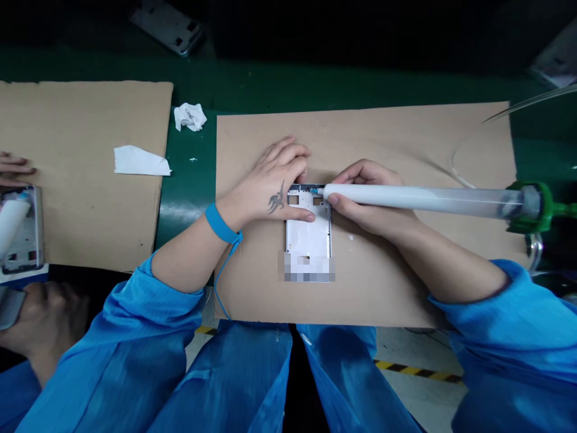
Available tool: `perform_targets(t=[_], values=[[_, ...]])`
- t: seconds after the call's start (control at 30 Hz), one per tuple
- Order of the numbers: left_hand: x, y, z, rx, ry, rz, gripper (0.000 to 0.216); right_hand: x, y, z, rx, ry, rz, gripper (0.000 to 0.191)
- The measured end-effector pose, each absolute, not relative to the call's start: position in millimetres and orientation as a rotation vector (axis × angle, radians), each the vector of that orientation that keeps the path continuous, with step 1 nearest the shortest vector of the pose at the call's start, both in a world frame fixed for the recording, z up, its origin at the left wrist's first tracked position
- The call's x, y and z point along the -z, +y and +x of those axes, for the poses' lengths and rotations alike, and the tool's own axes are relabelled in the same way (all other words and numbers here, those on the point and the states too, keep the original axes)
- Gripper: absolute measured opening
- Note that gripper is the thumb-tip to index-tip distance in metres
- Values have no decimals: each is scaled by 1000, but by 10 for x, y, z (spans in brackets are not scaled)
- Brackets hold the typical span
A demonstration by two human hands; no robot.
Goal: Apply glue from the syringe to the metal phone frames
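A white phone frame [309,236] lies on a brown cardboard sheet [369,282] in front of me. My left hand [274,183] rests on the frame's upper left corner, thumb laid across it and fingers curled, pressing it down. My right hand [367,201] is closed round a long white dispensing syringe [424,199], whose tip touches the frame's top edge. The syringe ends in a green cap [534,207] at the right with a thin tube leading away. A blue wrist strap [220,224] circles my left wrist.
A second cardboard sheet [85,174] lies at the left with a white paper scrap [139,161]. A crumpled tissue [190,116] sits on the green belt [189,186]. At the far left another person's hands [13,168] work on another frame [22,231]. A phone part [169,25] lies at the back.
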State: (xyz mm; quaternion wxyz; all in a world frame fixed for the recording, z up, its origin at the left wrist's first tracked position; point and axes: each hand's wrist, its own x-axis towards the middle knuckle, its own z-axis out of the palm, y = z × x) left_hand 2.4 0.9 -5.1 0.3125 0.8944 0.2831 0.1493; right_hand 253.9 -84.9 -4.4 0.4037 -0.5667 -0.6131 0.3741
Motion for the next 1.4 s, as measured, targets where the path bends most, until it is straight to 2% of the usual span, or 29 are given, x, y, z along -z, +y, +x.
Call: perform_targets(t=[0.3, 0.53, 0.87, 1.27, 1.4], values=[[41, -3, 35, -400, 749, 2361, 82, 88, -845, 2567, -946, -1553, -1407, 37], [47, 4, 27, -405, 723, 2362, 81, 78, -848, 2541, -909, -1559, -1411, 27], [51, 4, 18, -414, 720, 2353, 82, 67, -847, 2554, -939, -1552, -1423, 38], [73, 16, 25, -410, 722, 2349, 85, 117, -843, 2569, -884, -1542, -1448, 37], [71, 12, 23, -425, 717, 2342, 86, 121, -841, 2557, -871, -1523, -1454, 31]])
